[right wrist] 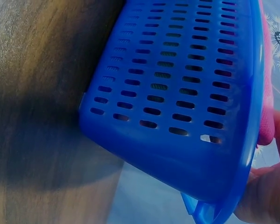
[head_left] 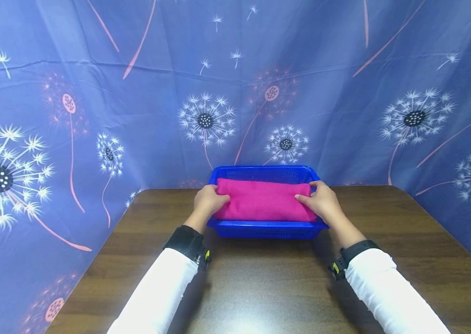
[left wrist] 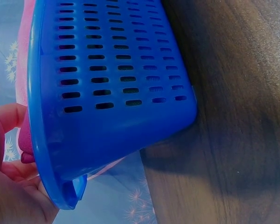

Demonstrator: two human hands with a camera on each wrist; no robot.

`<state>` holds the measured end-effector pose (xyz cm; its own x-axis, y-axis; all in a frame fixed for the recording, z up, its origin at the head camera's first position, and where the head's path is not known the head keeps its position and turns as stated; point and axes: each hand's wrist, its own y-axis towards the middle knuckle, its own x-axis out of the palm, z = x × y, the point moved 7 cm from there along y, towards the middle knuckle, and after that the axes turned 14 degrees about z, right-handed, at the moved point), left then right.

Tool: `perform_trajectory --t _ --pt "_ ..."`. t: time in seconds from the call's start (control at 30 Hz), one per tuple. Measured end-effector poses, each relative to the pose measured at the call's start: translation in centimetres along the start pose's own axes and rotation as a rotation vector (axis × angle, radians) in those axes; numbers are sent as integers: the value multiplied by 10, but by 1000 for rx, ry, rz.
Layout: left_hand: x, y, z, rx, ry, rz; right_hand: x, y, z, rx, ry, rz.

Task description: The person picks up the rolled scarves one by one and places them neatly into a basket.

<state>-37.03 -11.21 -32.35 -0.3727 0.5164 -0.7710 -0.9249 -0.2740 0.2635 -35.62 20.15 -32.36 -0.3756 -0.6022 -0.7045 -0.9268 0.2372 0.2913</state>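
A folded pink cloth [head_left: 264, 202] lies lengthwise in the top of a blue plastic basket [head_left: 270, 230], level with the rim. At its left end my left hand [head_left: 209, 202] pinches it, thumb on top and the other fingers beyond the edge. My right hand [head_left: 323, 200] grips the opposite end the same way. In the left wrist view, the cloth's pink edge [left wrist: 26, 135] shows between thumb and fingers beside the rim. The right wrist view has the cloth [right wrist: 267, 123] bulging just over the rim near the right fingers. The cloth hides most of the basket's inside.
The basket stands near the back edge of a brown wooden table [head_left: 260, 278]. Behind the table hangs a blue curtain [head_left: 235, 83] with a dandelion print. Slotted holes run along the basket's front wall [left wrist: 107, 70]. Each wrist wears a black strap [head_left: 185, 241].
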Motion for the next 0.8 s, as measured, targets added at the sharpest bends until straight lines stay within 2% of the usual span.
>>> perform_trajectory --t 0.13,0.33,0.5,0.7,0.8 --pt "0 0 1 8 0 0 -4 -1 -4 -72 -2 45" --pt "-2 -2 2 36 -27 15 -9 -6 -9 -172 -65 76" --pt "-6 -3 1 29 -80 28 -15 -9 -13 -197 -56 84" --pt "-13 -4 -1 31 -83 7 -24 -13 -16 -218 -47 101" --pt "-21 -6 -2 40 -75 29 -32 -16 -18 -245 -47 146"
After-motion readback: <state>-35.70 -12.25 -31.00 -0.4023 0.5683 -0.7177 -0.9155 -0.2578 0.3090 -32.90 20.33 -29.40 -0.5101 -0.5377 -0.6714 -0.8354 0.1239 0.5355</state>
